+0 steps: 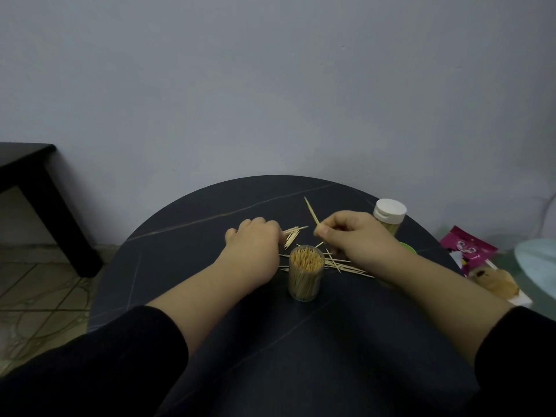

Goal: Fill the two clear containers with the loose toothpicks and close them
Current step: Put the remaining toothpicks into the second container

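An open clear container (306, 278), a smooth plastic cylinder, is seen upright on the round dark table (195, 224), whose matte top is crossed by thin pale veins. Its mouth is uncovered, and it is packed nearly to the rim with upright wooden sticks.

Just left of the container, the left hand (255, 245) is set with its fingers curled. A small bundle of toothpicks (293, 234) is gripped at the fingertips, and the pointed ends fan out behind the container.

Right of the container and a little behind it, the right hand (355, 236) is raised off the table. A single toothpick (311, 212) is pinched between its thumb and forefinger and slanted up and away.

Loose toothpicks (346, 264), thin and pale, are scattered flat on the table just behind and to the right of the container, partly under the right wrist.

Farther right and behind, a second container (389, 218) is seen upright, capped with a white ribbed flip lid and filled with sticks. A rounded green object (408, 247) is mostly hidden behind the right hand. Beyond the table's edge on that side, a glossy pink packet (466, 246) is visible.
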